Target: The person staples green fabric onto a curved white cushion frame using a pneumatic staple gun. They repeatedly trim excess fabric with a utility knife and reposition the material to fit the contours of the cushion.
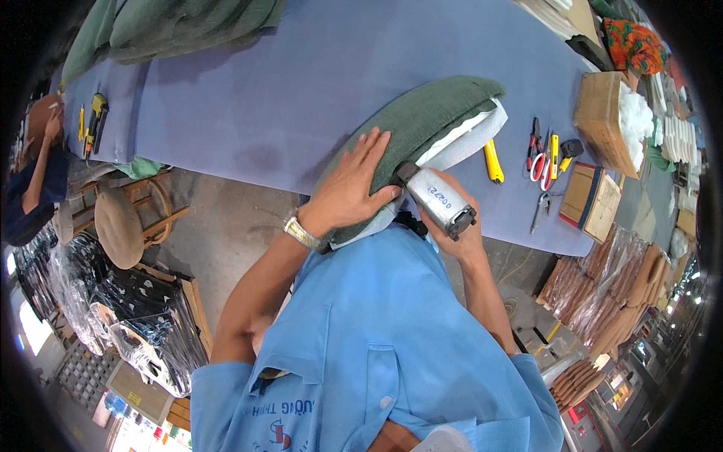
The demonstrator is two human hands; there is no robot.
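Note:
A curved seat cushion point(422, 113) covered in dark green fabric rests on the table edge against my body. White lining and padding show along its open right side. My left hand point(352, 181) lies on the green cover with fingers stretched out, pressing it. In my right hand point(459, 218) is a silver-and-black pneumatic staple gun point(440, 197); my fingers wrap its handle, mostly hidden under the body. Its black nose touches or nearly touches the cushion's edge, close to my left thumb.
The table point(248, 113) has a blue-grey cover. Right of the cushion lie a yellow cutter point(493, 162), scissors point(539, 167), pliers point(533, 139) and a small box point(590, 202). A carton with white stuffing point(602, 113) stands beyond. Green fabric point(188, 26) is piled far left; another person point(34, 173) is leftmost.

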